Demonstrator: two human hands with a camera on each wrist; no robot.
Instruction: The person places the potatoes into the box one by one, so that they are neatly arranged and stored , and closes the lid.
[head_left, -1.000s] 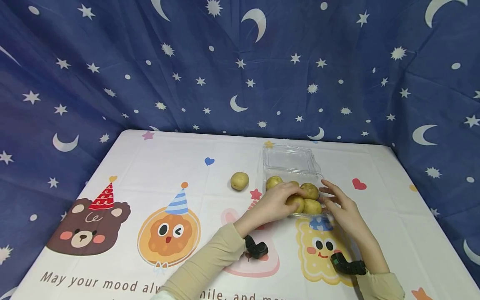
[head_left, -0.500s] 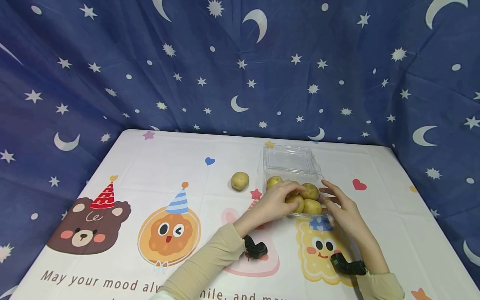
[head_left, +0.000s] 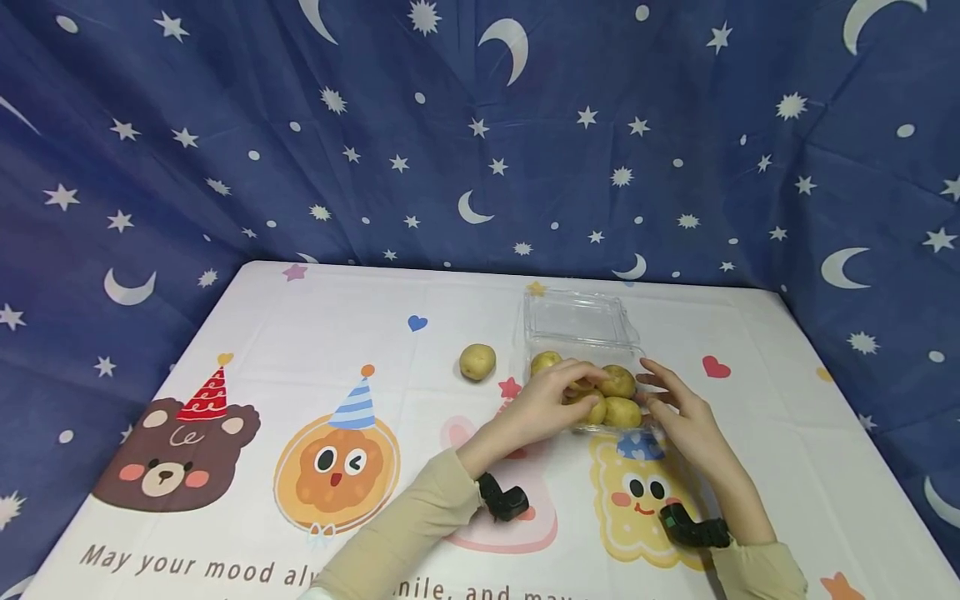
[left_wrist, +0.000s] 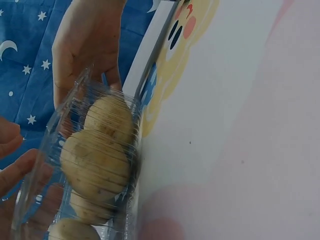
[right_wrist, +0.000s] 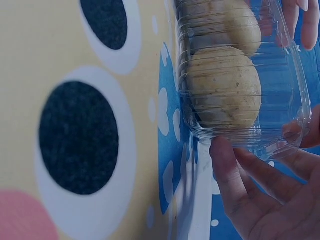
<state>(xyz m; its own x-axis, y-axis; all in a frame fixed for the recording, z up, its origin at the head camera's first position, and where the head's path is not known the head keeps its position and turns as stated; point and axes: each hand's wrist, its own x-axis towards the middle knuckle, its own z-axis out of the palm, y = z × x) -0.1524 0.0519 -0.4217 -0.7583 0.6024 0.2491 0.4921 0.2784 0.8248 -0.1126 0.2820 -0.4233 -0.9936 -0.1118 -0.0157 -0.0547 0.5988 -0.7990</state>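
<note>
A clear plastic clamshell container (head_left: 583, 318) stands with its lid folded back, and several potatoes (head_left: 622, 413) lie in its base. My left hand (head_left: 546, 404) reaches over the left part of the base, thumb and fingers loosely bent and spread around potatoes there; they hide part of the contents. In the left wrist view, left fingers (left_wrist: 21, 171) show beside the clear wall. At the container's right end, my right hand (head_left: 688, 423) holds the side, with thumb and fingers at the wall and rim. The right wrist view shows a potato (right_wrist: 225, 87) behind the ribbed wall.
One loose potato (head_left: 477, 362) lies on the tablecloth (head_left: 360, 300), left of the container. Printed cartoon figures and lettering cover the cloth's front part. A blue curtain (head_left: 390, 125) with moons and stars hangs behind the table.
My left hand has shifted slightly left and its thumb and fingers have spread apart, showing more of the potatoes beneath. The right hand stays at the container's side. The loose potato has not moved.
</note>
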